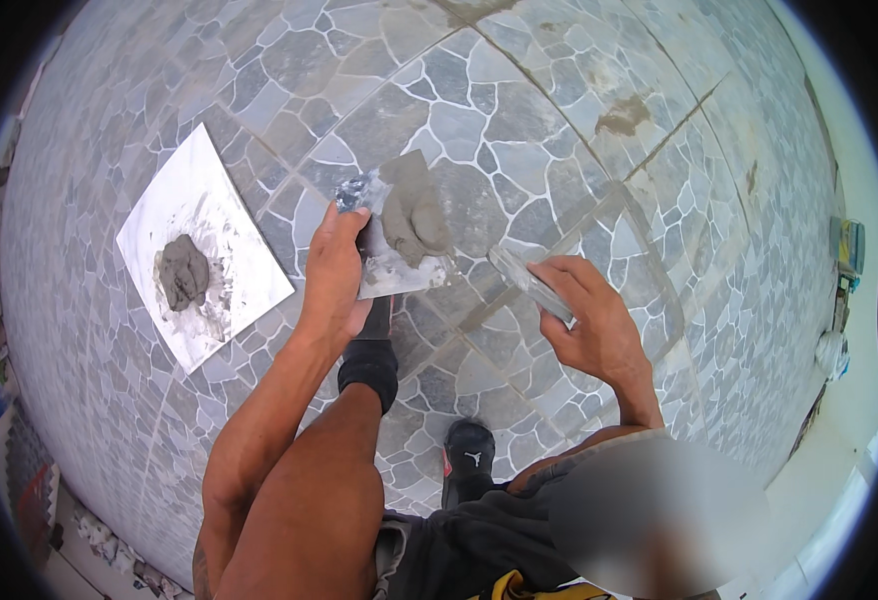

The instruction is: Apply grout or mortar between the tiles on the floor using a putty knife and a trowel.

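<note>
My left hand [333,265] is closed around the near-left side of a flat metal trowel [384,278], held out over the floor. A thick layer of wet grey mortar [415,212] covers much of its face. My right hand [594,322], a little to the right, grips a narrow, straight-edged grey hand tool [529,283] between thumb and fingers; its exact kind is unclear. The two tools are apart. Left of my left hand, a white square board [244,225] lies on the floor, smeared grey, with a lump of mortar [183,273] on it.
Irregular grey stone-pattern paving [449,75] with pale joints spreads all around. Brown damp patches [623,115] mark it at the upper right. My dark shoe [469,450] stands below the tools. Assorted objects [846,248] sit along the right edge.
</note>
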